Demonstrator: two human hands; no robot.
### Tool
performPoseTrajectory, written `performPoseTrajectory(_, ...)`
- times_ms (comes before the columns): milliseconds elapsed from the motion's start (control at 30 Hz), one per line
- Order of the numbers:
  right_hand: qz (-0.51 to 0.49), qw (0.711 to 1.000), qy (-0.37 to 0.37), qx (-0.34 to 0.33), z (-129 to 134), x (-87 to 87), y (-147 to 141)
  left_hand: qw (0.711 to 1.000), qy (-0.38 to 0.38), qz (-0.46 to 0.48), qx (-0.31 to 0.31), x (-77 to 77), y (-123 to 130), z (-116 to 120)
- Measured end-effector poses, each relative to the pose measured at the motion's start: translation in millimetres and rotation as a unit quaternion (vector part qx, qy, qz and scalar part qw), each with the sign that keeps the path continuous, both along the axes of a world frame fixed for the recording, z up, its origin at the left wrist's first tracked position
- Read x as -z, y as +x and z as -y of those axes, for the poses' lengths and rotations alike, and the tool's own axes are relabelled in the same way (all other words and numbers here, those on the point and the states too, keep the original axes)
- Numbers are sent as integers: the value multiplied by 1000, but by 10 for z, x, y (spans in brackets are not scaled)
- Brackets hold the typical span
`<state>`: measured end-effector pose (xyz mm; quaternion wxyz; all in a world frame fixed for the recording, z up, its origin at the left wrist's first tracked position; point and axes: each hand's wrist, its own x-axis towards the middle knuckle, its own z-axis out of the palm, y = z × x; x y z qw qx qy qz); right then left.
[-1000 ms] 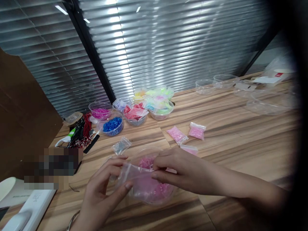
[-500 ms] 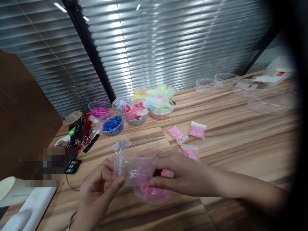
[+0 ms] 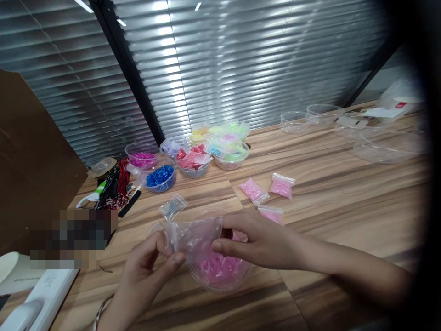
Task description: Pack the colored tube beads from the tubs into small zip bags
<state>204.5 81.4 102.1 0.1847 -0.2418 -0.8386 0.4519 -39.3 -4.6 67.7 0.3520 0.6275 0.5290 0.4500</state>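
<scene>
Over a clear round bowl of pink pieces (image 3: 223,273), a clear zip bag (image 3: 200,236) is stretched sideways between my hands. My left hand (image 3: 151,262) pinches its zip-strip end between thumb and fingers. At the other end, the thumb and fingers of my right hand (image 3: 255,241) close on the bag's edge, with some fingertips hidden. I see no pink pieces clearly inside the bag. Just beyond lies a small bag with greyish contents (image 3: 173,207). Filled pink bags (image 3: 253,191) lie past my right hand.
Behind stand bowls of blue pieces (image 3: 160,177), magenta pieces (image 3: 142,158) and red bags (image 3: 193,158), and a bowl heaped with yellow-green bags (image 3: 230,151). Clear empty bowls (image 3: 324,115) stand at the back right. Wires (image 3: 122,184), a power strip (image 3: 55,294) and a cardboard box (image 3: 31,161) are left.
The bag has shifted slightly, uncovering more of the pink pieces in the bowl. My right hand has risen a little, and both hands keep their hold.
</scene>
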Motion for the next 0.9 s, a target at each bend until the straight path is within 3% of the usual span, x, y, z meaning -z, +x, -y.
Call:
performPoseTrajectory(133,-23,999,-32,16,-8,0,3,998,-26,12,63,10,-35,-8)
performPoseTrajectory(300,-71,987,-140,-11,-19,7,-12,993,-47,11,111,23,-62,-26)
performPoseTrajectory(633,-60,981,-170,-65,-19,132,-106,986,71,-33,148,-58,-93,-62)
performPoseTrajectory(733,-46,988,-124,-82,-19,127,-118,978,89,-29,184,-39,-103,-62)
performPoseTrajectory(900,37,992,68,-98,22,121,-115,973,113,-55,192,-88,-85,-67)
